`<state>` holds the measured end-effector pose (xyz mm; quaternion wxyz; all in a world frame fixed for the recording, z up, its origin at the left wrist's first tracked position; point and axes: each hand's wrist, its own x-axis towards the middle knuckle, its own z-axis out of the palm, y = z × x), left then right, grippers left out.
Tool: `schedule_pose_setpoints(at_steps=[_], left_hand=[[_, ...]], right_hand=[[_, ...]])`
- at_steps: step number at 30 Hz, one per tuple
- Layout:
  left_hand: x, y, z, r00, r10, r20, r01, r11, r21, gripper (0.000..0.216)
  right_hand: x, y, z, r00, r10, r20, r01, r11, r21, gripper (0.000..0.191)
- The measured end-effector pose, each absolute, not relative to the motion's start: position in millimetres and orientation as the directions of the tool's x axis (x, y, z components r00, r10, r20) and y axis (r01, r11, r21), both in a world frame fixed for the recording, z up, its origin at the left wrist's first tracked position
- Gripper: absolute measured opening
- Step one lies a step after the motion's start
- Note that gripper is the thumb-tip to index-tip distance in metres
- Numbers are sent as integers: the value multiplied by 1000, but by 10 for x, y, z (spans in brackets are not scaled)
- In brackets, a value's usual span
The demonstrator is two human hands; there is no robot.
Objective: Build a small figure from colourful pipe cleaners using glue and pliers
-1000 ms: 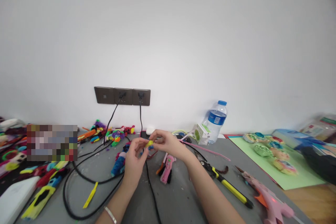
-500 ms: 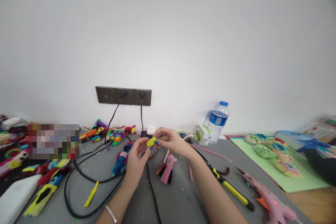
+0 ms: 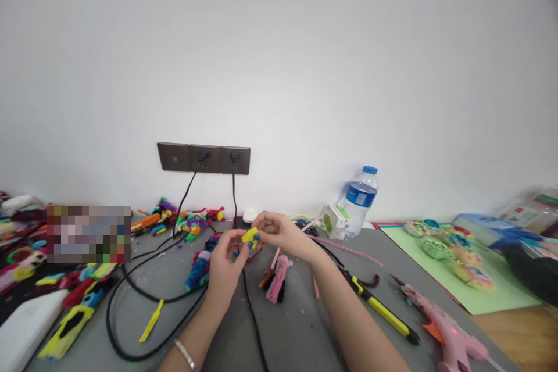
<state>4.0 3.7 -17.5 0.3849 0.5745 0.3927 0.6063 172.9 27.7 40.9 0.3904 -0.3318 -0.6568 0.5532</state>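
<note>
Both of my hands meet above the grey table (image 3: 288,331), pinching one small yellow and blue pipe-cleaner piece (image 3: 251,236). My left hand (image 3: 224,264) grips it from below with thumb and fingers closed. My right hand (image 3: 281,233) pinches it from the right side. A blue fuzzy figure (image 3: 197,270) lies just left of my left hand. A pink figure (image 3: 279,279) lies under my right wrist.
Black cables (image 3: 131,296) loop from wall sockets (image 3: 203,158) across the table. Yellow-handled pliers (image 3: 379,311) and a pink glue gun (image 3: 444,331) lie right. A water bottle (image 3: 360,200), small green box (image 3: 335,222), green mat (image 3: 462,273) with flower crafts, and colourful craft pieces (image 3: 187,222) surround.
My hands have stayed together on the yellow piece, turning it slightly; the right fingers have shifted a little on it. Nothing else on the table has moved.
</note>
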Motion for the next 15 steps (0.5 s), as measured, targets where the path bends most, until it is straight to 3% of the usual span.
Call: schedule_pose_setpoints(at_steps=[15], left_hand=[[55, 38, -144, -52, 948, 313, -126, -317, 940, 21]], right_hand=[[1732, 257, 436, -508, 847, 156, -22, 168, -986, 34]])
